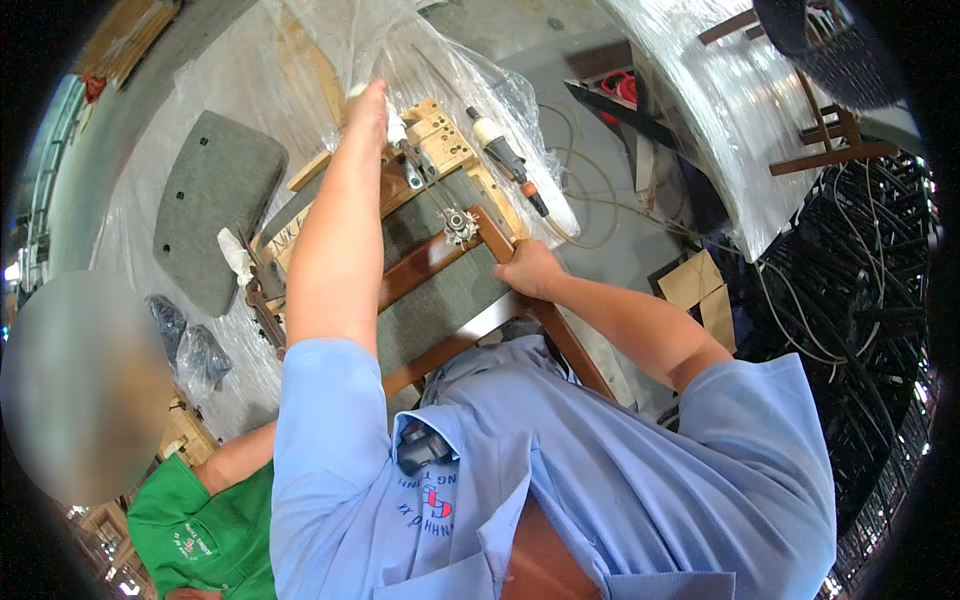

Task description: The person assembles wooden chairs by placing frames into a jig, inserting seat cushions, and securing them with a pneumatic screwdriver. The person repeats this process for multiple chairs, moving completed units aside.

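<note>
My left hand (368, 105) reaches to twelve o'clock, closed on a white-tipped tool (396, 130); my right hand (525, 270) clamps the brown chair frame (430, 262) on the plastic-wrapped tabletop (150, 290).

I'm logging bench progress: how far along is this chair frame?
Done: the brown wooden chair frame lies on the jig. In hand: the right hand grips a rail; the left hand reaches toward the jig's far end. Left: the grey seat pad lies apart, unattached.
</note>
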Motion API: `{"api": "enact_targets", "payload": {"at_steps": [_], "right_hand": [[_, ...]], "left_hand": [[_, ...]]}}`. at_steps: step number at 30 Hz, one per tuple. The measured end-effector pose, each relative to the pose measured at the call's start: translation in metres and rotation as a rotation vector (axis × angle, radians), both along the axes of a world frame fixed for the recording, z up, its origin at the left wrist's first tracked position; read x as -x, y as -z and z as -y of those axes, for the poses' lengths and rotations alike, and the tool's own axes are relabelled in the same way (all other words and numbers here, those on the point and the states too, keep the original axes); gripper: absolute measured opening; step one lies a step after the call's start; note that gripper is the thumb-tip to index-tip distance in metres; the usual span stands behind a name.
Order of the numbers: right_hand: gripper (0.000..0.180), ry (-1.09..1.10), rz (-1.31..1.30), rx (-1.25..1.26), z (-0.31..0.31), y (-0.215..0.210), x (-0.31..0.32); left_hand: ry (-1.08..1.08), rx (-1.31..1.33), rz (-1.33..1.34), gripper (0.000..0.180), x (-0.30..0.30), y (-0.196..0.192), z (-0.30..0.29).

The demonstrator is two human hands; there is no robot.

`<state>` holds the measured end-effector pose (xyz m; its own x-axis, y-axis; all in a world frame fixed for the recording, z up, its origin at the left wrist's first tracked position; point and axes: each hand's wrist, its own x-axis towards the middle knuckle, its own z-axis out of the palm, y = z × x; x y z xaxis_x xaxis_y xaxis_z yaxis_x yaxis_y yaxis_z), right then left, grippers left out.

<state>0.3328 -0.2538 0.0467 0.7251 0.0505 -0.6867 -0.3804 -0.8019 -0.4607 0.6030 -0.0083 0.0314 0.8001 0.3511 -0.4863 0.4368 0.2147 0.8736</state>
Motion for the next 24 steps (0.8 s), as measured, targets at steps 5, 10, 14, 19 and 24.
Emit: {"api": "enact_targets", "payload": {"at_steps": [5,10,14,19,24], "right_hand": [[0.057,-0.014,0.064,0.021,-0.005,0.007,0.005],[0.046,-0.001,0.118,-0.029,-0.006,0.002,0.001],[0.042,-0.004,0.107,-0.090,-0.003,0.003,0.004],[0.040,0.015,0.069,-0.090,-0.006,0.010,0.005],[0.040,0.007,0.063,-0.103,-0.001,0.025,0.000]], "left_hand": [[-0.039,-0.015,0.068,0.059,0.002,0.025,-0.037],[-0.141,-0.875,0.132,0.075,0.053,-0.017,0.014],[-0.218,-0.445,0.771,0.026,0.193,-0.099,-0.007],[-0.770,-0.591,0.796,0.009,0.340,-0.115,-0.140],[-0.693,-0.891,-0.013,0.022,0.441,0.018,-0.319]]}}
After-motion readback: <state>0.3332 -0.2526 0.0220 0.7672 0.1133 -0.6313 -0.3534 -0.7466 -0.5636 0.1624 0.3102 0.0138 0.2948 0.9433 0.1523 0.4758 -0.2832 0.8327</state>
